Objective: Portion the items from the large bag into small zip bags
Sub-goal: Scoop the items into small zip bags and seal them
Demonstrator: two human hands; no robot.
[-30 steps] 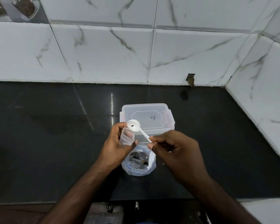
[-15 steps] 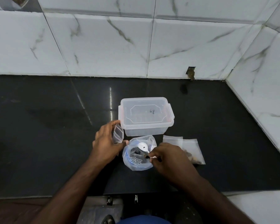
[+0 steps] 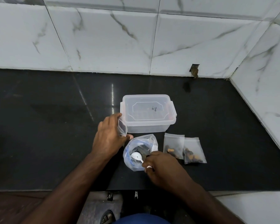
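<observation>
— Marble-veined wall tiles back a dark, glossy desk (image 3: pixel 55 126); what sits around the clear lidded box (image 3: pixel 147 113)?

— Just in front of the box stands the large bag (image 3: pixel 140 152), mouth open. Right of that bag lie two filled small zip bags (image 3: pixel 184 148), overlapping at one edge.

— And the hands?

— The left hand (image 3: pixel 109 138) pinches an empty small zip bag (image 3: pixel 122 127) just left of the box, held off the desk. The right hand (image 3: pixel 162 167) pinches the handle of a white spoon (image 3: pixel 137 156), whose bowl is down inside the large bag.

— What might go wrong?

— The large bag stands unsupported, so I'd guess a dragging scoop could tip it. The empty bag's mouth looks narrow; pieces could miss it and scatter toward the box.
</observation>
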